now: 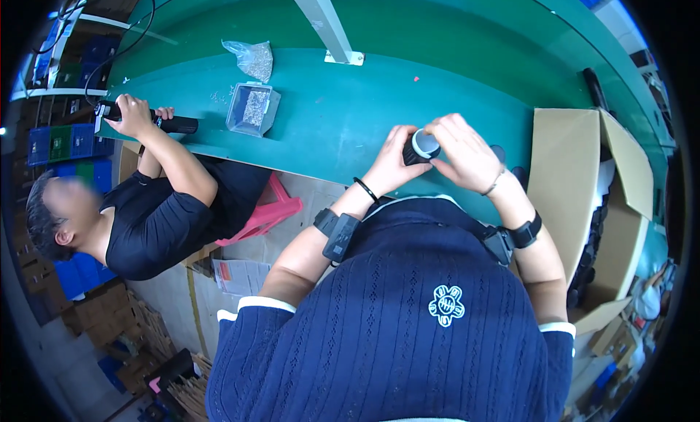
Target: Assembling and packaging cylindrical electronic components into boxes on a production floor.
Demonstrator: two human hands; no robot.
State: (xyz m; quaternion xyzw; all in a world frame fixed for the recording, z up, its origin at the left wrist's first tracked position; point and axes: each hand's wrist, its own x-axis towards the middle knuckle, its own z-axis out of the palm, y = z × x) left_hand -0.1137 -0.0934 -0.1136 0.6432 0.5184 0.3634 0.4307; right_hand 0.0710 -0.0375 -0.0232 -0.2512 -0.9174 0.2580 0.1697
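Near the front edge of the green workbench, my left hand [396, 161] is wrapped round the side of a black ribbed cylinder [422, 146] with a light grey round end facing up. My right hand [467, 153] reaches over from the other side, its fingers closed at the rim of that grey end. The fingers partly cover the cylinder, and its lower part is hidden. Just beyond my right wrist, several dark rounded pieces [520, 175] lie on the bench, partly covered by the hand and arm.
An open cardboard box [558, 196] holding dark parts stands at right. Further left are a clear bin [252, 110] of small metal bits and a plastic bag [255, 59] of similar bits. A seated co-worker [157, 218] holds a black tool. A metal post [321, 17] rises behind.
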